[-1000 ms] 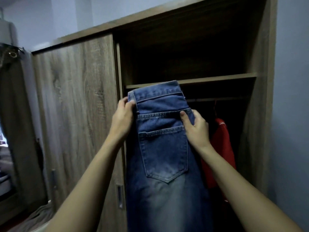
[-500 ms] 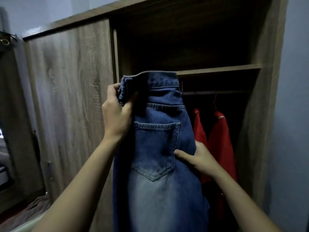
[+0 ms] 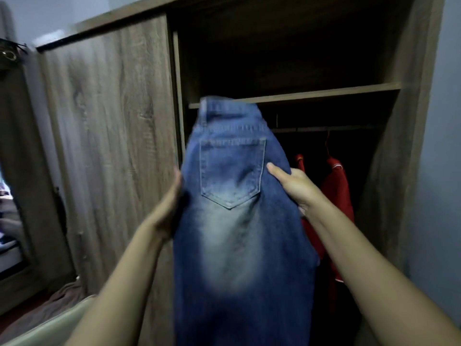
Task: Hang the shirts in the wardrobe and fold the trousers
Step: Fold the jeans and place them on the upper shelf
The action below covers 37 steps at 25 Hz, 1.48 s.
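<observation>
1. The jeans (image 3: pixel 239 221) are blue denim with a faded pale patch below the back pocket (image 3: pixel 232 171). The waistband is blurred, and whether it carries any label or writing cannot be told.
2. The jeans are held up in the air in front of the open side of the wardrobe (image 3: pixel 409 146), with the waistband uppermost and level with the inner shelf (image 3: pixel 324 92).
3. The left hand (image 3: pixel 172 203) is blurred. It holds the left edge of the jeans, with its fingers out of sight behind the denim.
4. The right hand (image 3: pixel 294 186) pinches the right edge just beside the pocket. Its thumb lies flat on the front and its fingers are behind the cloth.
5. The wardrobe is grey-brown wood grain, and its sliding door (image 3: pixel 107 146) covers the left half.
6. Inside, under the shelf, two red shirts (image 3: pixel 336 191) hang from a dark rail (image 3: pixel 349 128), to the right of the jeans and behind them.
7. A pale blue-grey wall (image 3: pixel 444 171) stands at the right of the wardrobe.
8. Pale green cloth (image 3: pixel 50 325) lies at the lower left corner, with brownish cloth (image 3: pixel 45 303) just above it.
</observation>
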### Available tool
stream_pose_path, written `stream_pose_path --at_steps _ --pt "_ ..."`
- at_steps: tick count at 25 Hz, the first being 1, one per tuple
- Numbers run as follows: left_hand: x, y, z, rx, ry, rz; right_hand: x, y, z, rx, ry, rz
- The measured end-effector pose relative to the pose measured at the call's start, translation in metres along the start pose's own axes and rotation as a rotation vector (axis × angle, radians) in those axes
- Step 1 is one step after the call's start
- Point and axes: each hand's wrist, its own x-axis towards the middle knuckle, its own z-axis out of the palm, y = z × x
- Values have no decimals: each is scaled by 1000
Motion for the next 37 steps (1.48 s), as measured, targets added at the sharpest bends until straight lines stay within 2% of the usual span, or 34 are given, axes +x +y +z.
stream_pose_path --at_steps 2,4,6,8,12,14,16,18,21,22,23,25,26,29,31,34,35,37 --pt "-15 -36 1 38 127 -38 0 11 -12 26 -73 164" --pt "-6 -45 1 63 298 -43 -10 26 -32 -120 -258 304" --pt "2 -43 1 9 393 -136 -24 49 -46 -266 -381 432" --pt "1 -42 -2 43 363 -205 -28 69 -51 -269 -283 439" --pt "-8 -28 -10 121 50 -123 -21 66 -49 -97 -23 144" --pt "-9 -25 -12 326 99 -51 -24 56 -43 -39 20 8" --pt "-6 -26 -15 458 201 -32 -31 45 -36 -125 32 -124" --pt "-6 -24 -15 347 229 -15 -34 37 -35 -284 90 -253" --pt "-4 -11 -10 190 282 246 -32 23 -39 -488 223 -424" --pt "-5 -6 -7 166 285 358 -32 17 -39 -527 175 -450" --pt "-5 -2 -5 128 272 443 -33 12 -40 -534 53 -445" --pt "-10 3 -5 122 196 545 -34 1 -39 -498 -172 -393" --pt "-12 5 -7 195 146 556 -31 -1 -40 -484 -203 -386" --pt "-18 6 -8 443 61 492 -23 -2 -43 -453 -166 -388" --pt "-19 7 -4 420 71 539 -20 -6 -40 -407 -191 -365" --pt "-21 18 6 294 128 648 -23 -9 -45 -35 -124 -342" --pt "-20 23 9 277 151 670 -27 -7 -47 103 -149 -306" --pt "-22 29 12 234 184 698 -42 20 -47 191 -259 -101"
